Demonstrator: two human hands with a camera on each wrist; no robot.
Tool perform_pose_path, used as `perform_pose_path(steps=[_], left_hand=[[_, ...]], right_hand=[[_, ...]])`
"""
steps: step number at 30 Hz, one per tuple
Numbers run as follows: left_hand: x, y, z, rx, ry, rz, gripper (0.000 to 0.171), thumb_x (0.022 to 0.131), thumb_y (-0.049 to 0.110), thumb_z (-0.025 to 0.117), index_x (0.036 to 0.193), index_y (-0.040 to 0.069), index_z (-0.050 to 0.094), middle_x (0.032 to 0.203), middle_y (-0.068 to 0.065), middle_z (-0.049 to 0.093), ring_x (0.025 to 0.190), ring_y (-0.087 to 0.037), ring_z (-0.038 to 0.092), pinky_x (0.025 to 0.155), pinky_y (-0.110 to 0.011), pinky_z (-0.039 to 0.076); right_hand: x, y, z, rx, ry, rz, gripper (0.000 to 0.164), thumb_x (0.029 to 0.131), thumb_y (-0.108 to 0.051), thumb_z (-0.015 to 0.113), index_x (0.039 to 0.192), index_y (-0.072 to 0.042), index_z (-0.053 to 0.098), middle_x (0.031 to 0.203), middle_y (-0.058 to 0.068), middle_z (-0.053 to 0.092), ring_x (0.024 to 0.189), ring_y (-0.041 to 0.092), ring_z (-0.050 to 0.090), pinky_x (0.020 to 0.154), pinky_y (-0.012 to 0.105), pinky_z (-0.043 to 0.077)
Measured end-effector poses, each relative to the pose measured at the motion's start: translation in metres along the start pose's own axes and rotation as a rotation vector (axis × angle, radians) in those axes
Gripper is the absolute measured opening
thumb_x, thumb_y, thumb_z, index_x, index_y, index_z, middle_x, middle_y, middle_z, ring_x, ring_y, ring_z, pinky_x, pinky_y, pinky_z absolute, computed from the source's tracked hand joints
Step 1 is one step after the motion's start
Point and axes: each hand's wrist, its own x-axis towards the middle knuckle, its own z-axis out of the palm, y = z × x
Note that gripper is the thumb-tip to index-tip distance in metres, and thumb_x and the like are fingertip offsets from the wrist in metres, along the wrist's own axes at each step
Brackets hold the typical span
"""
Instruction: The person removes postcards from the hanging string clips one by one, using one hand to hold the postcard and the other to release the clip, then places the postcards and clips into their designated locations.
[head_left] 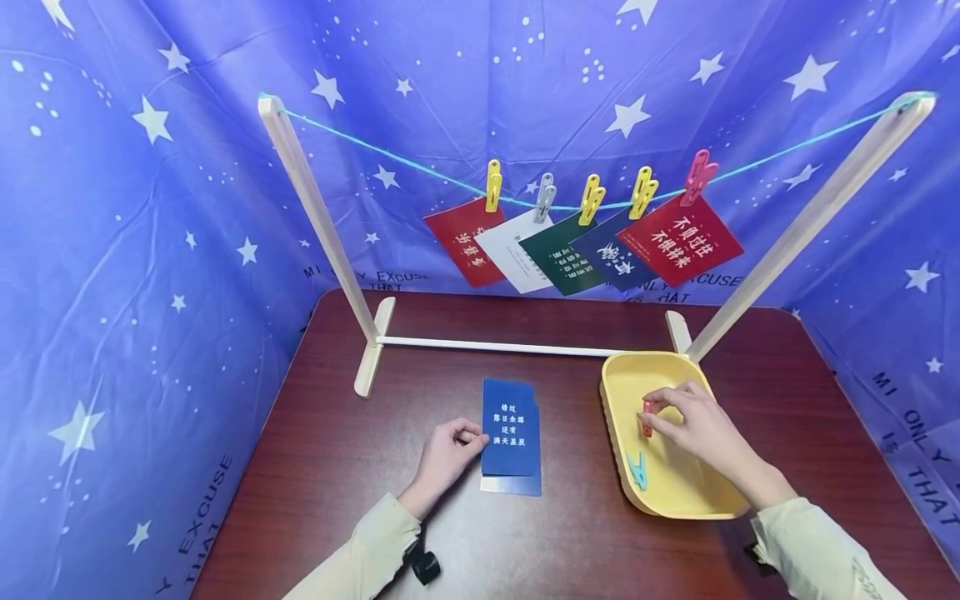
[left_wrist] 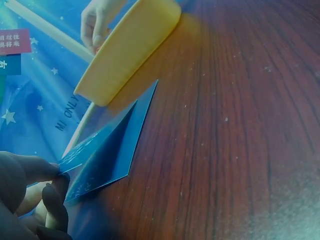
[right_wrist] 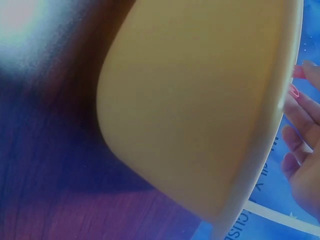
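Note:
My left hand [head_left: 448,454] pinches the left edge of a dark blue card [head_left: 512,429] with white writing. In the left wrist view that card is tilted up, apart along one side from a second blue card [left_wrist: 135,145] beneath it. Over the yellow basket [head_left: 613,442], my right hand [head_left: 693,421] holds a red clothespin [head_left: 647,419] between thumb and fingers. A light blue clothespin [head_left: 637,471] lies inside the basket. The basket wall hides part of the right hand in the right wrist view.
Behind stands a wooden frame [head_left: 318,217] with a turquoise string [head_left: 390,154] between its posts. Several cards, such as a red card [head_left: 678,242] and a green card [head_left: 566,257], hang from it by clothespins [head_left: 592,200]. A white rod [head_left: 495,346] joins the feet on the brown table [head_left: 315,483].

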Motion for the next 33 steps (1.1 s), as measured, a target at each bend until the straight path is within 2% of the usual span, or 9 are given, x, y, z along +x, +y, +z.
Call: perform_pose_path(steps=[14, 20, 23, 29, 33], left_hand=[[0.001, 0.002, -0.002, 0.164, -0.040, 0.019, 0.016, 0.089, 0.020, 0.080, 0.097, 0.007, 0.078, 0.078, 0.003, 0.075, 0.070, -0.001, 0.063, 0.066, -0.024, 0.048], [0.000, 0.000, -0.003, 0.202, -0.064, 0.022, 0.014, 0.089, 0.020, 0.081, 0.095, 0.009, 0.077, 0.077, 0.006, 0.075, 0.069, -0.001, 0.063, 0.066, -0.025, 0.048], [0.000, -0.001, -0.003, 0.220, -0.078, 0.029, 0.013, 0.089, 0.021, 0.081, 0.095, 0.010, 0.076, 0.076, 0.007, 0.075, 0.069, -0.001, 0.064, 0.066, -0.025, 0.048], [-0.001, -0.003, -0.002, 0.258, -0.091, 0.022, 0.018, 0.088, 0.021, 0.082, 0.100, 0.010, 0.075, 0.077, 0.008, 0.075, 0.070, -0.004, 0.065, 0.064, -0.025, 0.046], [-0.001, -0.003, -0.002, 0.285, -0.086, 0.014, 0.021, 0.088, 0.023, 0.082, 0.103, 0.011, 0.074, 0.078, 0.010, 0.075, 0.070, -0.003, 0.065, 0.065, -0.026, 0.047]], right_hand=[[-0.005, 0.005, 0.004, -0.016, -0.014, -0.051, 0.021, 0.078, -0.010, 0.088, 0.094, -0.015, 0.075, 0.081, -0.014, 0.069, 0.083, 0.017, 0.054, 0.068, 0.032, 0.045], [-0.008, 0.005, 0.005, -0.027, -0.030, -0.051, 0.019, 0.079, -0.010, 0.087, 0.091, -0.017, 0.074, 0.081, -0.015, 0.068, 0.081, 0.017, 0.054, 0.067, 0.032, 0.045], [-0.009, 0.005, 0.005, -0.034, -0.057, -0.041, 0.018, 0.080, -0.013, 0.087, 0.090, -0.017, 0.073, 0.080, -0.016, 0.068, 0.081, 0.016, 0.053, 0.067, 0.032, 0.044], [-0.012, 0.000, 0.002, -0.112, -0.184, -0.017, 0.017, 0.083, -0.022, 0.087, 0.089, -0.016, 0.072, 0.075, -0.017, 0.062, 0.077, 0.012, 0.048, 0.063, 0.031, 0.043], [-0.014, -0.004, 0.000, -0.153, -0.209, -0.003, 0.020, 0.083, -0.023, 0.087, 0.082, -0.018, 0.067, 0.069, -0.017, 0.056, 0.073, 0.012, 0.044, 0.060, 0.030, 0.039]])
